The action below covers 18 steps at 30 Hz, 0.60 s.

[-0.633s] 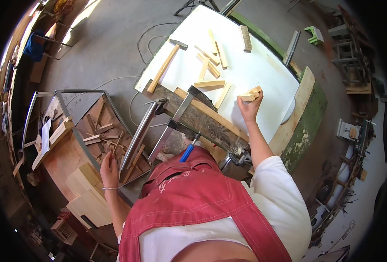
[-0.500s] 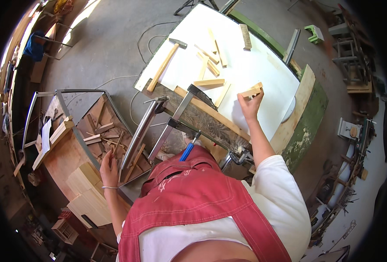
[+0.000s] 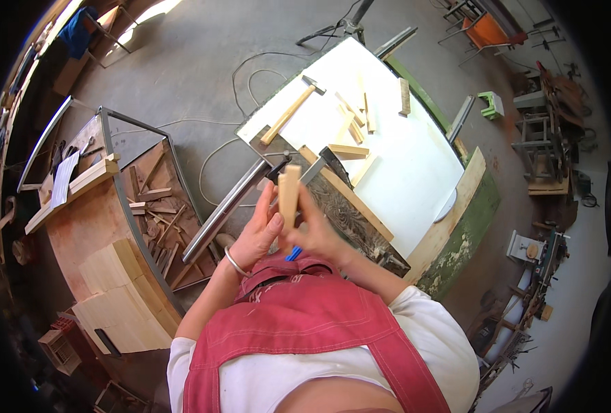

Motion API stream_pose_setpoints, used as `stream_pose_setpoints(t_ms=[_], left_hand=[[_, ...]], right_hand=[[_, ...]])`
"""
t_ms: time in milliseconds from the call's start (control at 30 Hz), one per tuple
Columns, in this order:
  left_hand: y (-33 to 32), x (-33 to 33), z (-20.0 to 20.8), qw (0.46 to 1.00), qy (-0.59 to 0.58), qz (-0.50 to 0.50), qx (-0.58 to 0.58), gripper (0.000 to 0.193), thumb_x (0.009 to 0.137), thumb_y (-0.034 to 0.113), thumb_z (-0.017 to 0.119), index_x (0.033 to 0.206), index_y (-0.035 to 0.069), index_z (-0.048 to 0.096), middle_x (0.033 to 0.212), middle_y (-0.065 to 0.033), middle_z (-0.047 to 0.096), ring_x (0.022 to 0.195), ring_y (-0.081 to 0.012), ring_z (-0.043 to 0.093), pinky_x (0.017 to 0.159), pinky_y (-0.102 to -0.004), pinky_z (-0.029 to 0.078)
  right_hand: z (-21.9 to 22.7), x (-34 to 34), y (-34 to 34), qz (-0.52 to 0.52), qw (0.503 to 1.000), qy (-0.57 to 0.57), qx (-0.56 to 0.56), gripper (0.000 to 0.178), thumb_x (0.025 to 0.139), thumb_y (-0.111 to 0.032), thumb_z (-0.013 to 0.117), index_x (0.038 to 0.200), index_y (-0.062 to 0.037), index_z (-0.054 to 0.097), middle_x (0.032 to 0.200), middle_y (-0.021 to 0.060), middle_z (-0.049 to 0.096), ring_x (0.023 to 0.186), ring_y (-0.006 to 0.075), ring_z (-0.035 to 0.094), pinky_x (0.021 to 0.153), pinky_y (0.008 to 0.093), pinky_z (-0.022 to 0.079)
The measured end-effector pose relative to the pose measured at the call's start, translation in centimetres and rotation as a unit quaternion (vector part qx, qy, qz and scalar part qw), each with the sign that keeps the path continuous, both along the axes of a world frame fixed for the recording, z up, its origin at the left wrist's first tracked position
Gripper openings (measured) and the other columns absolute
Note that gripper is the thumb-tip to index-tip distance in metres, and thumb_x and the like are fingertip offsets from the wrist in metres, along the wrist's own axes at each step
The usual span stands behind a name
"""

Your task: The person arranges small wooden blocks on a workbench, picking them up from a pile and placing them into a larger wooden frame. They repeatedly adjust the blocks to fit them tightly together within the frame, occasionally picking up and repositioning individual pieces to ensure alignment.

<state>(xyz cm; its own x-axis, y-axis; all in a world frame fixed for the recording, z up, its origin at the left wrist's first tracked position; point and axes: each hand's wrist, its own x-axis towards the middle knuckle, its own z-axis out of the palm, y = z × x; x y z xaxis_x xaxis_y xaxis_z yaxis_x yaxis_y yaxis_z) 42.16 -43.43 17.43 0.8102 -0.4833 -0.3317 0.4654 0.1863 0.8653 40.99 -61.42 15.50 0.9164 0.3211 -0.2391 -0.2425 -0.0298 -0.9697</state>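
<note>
In front of my apron, a short pale wooden block [image 3: 289,196] is held upright between both hands. My right hand [image 3: 314,233] grips it from the right, slightly blurred. My left hand [image 3: 259,234], with a bangle at the wrist, is closed against its left side, the thumb near the wood. A second narrow face or piece seems to lie along the block, but I cannot tell which. Just beyond the hands, a clamp [image 3: 333,165] sits on the edge of the white-topped table [image 3: 405,186]. The blue clamp handle [image 3: 294,253] shows below them.
On the table lie a hammer [image 3: 288,113], several wooden strips [image 3: 350,150] and a darker block [image 3: 404,97]. At left stand a bin of wood offcuts [image 3: 157,196] and a bench with stacked boards [image 3: 123,296]. A cable [image 3: 205,122] crosses the floor.
My right hand has brought the wooden block from over the table back to my front. My left hand has left the offcut bin and come up to the block. The view has shifted.
</note>
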Motion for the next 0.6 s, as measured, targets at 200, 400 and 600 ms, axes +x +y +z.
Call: stream_pose_setpoints(t_ms=[200,400,600], left_hand=[[9.2,-4.9,-4.4,0.928,0.283,0.064,-0.234,0.07,0.099,0.064,0.047,0.147,0.013,0.042,0.131,-0.01,0.059,0.117,-0.0229,0.062,0.099,-0.0398,0.052],[15.7,-9.0,-2.9,0.852,0.269,0.062,-0.445,0.085,0.093,0.069,0.052,0.151,0.009,0.038,0.135,-0.0221,0.057,0.114,-0.032,0.065,0.095,-0.0489,0.055],[22.4,-13.5,-2.2,0.792,0.323,0.041,-0.517,0.084,0.088,0.068,0.062,0.137,0.001,0.051,0.122,-0.013,0.065,0.109,-0.0302,0.068,0.095,-0.0432,0.056]], right_hand=[[3.3,-1.9,8.6,0.183,0.917,-0.12,-0.334,0.106,0.081,-0.063,0.07,0.15,0.0073,0.029,0.122,0.0278,0.059,0.112,0.0419,0.061,0.093,0.044,0.052],[4.8,3.3,15.4,0.074,0.958,-0.217,-0.172,0.046,0.099,-0.038,0.058,0.128,-0.0014,0.061,0.111,0.0125,0.063,0.107,0.0252,0.059,0.091,0.0333,0.046],[5.2,2.1,25.1,0.453,0.89,0.046,-0.021,0.052,0.103,-0.03,0.052,0.148,-0.0049,0.048,0.147,0.0109,0.052,0.134,0.0207,0.046,0.112,0.0321,0.034]])
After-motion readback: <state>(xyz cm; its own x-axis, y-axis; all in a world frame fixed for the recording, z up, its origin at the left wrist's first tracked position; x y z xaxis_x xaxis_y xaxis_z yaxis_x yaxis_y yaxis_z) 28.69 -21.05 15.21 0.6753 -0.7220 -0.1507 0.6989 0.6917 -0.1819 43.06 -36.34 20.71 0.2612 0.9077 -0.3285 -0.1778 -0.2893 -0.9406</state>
